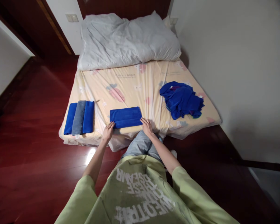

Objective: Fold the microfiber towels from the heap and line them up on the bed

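A blue towel [126,115] lies flat near the front edge of the bed, with a lengthwise fold line across its lower part. My left hand [108,132] grips its lower left corner, fingers closed at the edge. At the right end, my right hand [146,127] has its fingertips closed on the towel's lower right side. To the left lie folded towels: a blue one [70,119], a grey one [79,117] and another blue one [88,117], side by side. A crumpled pile of blue cloths [183,100] rests on the right, with a bit of purple showing.
The bed [130,85] has a pale yellow sheet with carrot prints under a thin clear cover. A white quilt [128,42] lies bunched at the headboard. A wall [235,71] runs along the right, and dark red floor [32,149] shows on the left.
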